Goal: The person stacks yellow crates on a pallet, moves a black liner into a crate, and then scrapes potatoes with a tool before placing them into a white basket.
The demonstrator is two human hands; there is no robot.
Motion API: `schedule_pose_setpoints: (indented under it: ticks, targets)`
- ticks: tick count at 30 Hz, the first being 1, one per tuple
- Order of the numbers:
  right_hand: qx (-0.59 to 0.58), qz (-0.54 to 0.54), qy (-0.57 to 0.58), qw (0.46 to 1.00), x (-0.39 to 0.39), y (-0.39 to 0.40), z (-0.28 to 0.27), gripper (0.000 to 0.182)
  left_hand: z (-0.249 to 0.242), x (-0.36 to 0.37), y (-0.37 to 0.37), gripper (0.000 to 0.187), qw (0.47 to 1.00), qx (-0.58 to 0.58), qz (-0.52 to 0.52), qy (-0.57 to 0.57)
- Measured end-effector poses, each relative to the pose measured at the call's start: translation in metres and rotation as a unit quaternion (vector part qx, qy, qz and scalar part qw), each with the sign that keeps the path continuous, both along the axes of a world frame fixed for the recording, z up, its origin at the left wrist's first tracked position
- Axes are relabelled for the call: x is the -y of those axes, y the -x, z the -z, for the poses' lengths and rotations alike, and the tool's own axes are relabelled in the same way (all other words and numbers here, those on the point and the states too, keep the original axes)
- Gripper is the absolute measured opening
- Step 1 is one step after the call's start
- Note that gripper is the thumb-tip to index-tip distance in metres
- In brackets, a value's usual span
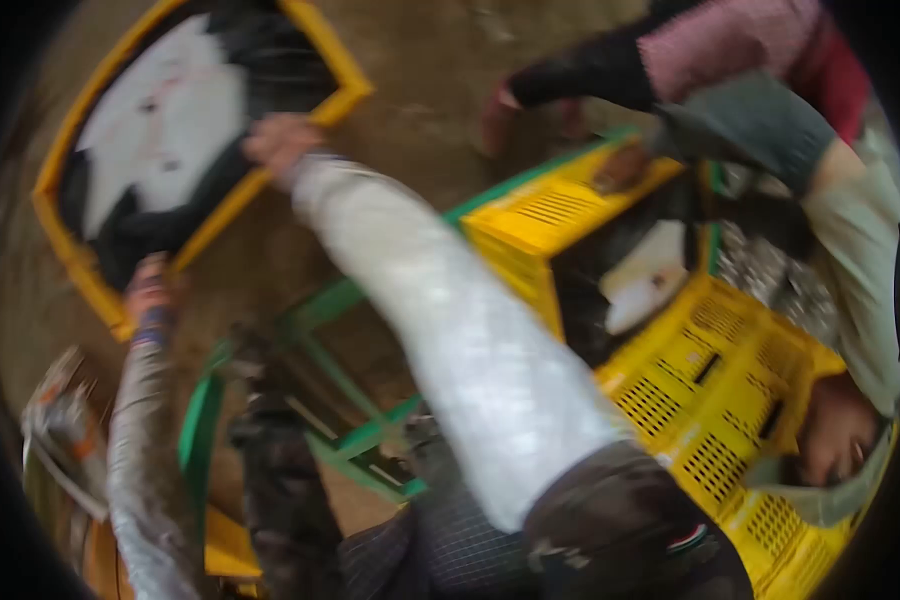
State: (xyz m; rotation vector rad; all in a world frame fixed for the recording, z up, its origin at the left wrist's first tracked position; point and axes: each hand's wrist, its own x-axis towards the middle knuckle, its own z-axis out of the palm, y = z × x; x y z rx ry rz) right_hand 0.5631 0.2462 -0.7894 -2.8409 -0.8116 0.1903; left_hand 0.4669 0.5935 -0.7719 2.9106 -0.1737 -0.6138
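A yellow crate (95,95), tilted in view, is held between my two hands at the upper left. My left hand (150,285) grips its near side, fingers closed over the rim. My right hand (285,145) is closed on the rim further along, at the right side. Black plastic sheeting (280,60) lines the crate. On it lies a flat white piece (170,110) with dark spots and faint reddish marks; blur hides what it is.
A co-worker's hand (620,165) rests on another yellow crate (540,215) beside a green metal frame (335,305). More yellow crates (670,370) stand at right, near that person. A second person's pink sleeve (715,50) shows at top right. Blurred items (65,430) lie lower left.
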Motion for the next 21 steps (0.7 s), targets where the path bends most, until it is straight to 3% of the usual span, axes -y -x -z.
schedule_pose_setpoints:
  ticks: [1,2,3,5,7,8,9,10,11,12,14,15,17,20,21]
  targets:
    - [-0.01,0.016,-0.072,0.997,0.008,0.011,-0.008,0.011,-0.04,0.047,0.006,0.056,0.995,-0.023,-0.043,-0.087]
    - [-0.02,0.042,-0.142,0.989,0.015,0.028,-0.005,0.017,-0.051,0.056,0.014,0.056,0.995,-0.051,-0.055,-0.058]
    - [-0.049,0.03,-0.058,0.997,0.023,0.04,-0.043,0.026,-0.061,0.058,0.018,0.049,0.995,-0.084,-0.039,-0.027]
    - [-0.1,0.081,0.028,0.991,0.026,0.053,-0.058,0.034,-0.078,0.048,0.017,0.036,0.97,-0.19,-0.074,0.136]
    - [-0.152,0.125,0.064,0.978,0.03,0.056,-0.065,0.034,-0.091,0.024,0.006,0.028,0.956,-0.196,-0.119,0.184]
    - [-0.167,0.135,0.086,0.973,0.027,0.053,-0.074,0.024,-0.099,0.013,0.003,0.02,0.938,-0.204,-0.15,0.235]
    - [-0.174,0.176,0.045,0.968,0.026,0.053,-0.08,0.024,-0.095,-0.011,0.002,0.014,0.948,-0.065,-0.21,0.23]
    - [-0.18,0.22,0.009,0.959,0.029,0.056,-0.086,0.024,-0.09,-0.038,-0.009,0.027,0.924,-0.02,-0.316,0.216]
    - [-0.176,0.223,0.021,0.959,0.034,0.058,-0.095,0.024,-0.062,-0.08,-0.012,0.032,0.926,0.079,-0.348,0.12]
    - [-0.164,0.292,-0.012,0.942,0.036,0.061,-0.104,0.024,-0.028,-0.118,-0.013,0.039,0.909,0.175,-0.377,0.022]
    - [-0.148,0.361,-0.037,0.92,0.044,0.079,-0.122,0.025,0.014,-0.157,-0.018,0.05,0.834,0.126,-0.527,0.101]
    - [-0.163,0.382,-0.075,0.906,0.048,0.091,-0.127,0.025,0.0,-0.149,-0.033,0.045,0.656,-0.116,-0.674,0.318]
    - [-0.163,0.396,-0.106,0.898,0.058,0.125,-0.15,0.025,0.021,-0.142,-0.036,0.036,0.622,-0.144,-0.589,0.495]
    - [-0.151,0.39,-0.018,0.908,0.085,0.185,-0.174,0.025,0.03,-0.131,-0.045,0.023,0.614,-0.1,-0.611,0.49]
    - [-0.171,0.416,-0.059,0.891,0.094,0.201,-0.182,0.025,0.026,-0.121,-0.051,0.022,0.607,-0.083,-0.631,0.475]
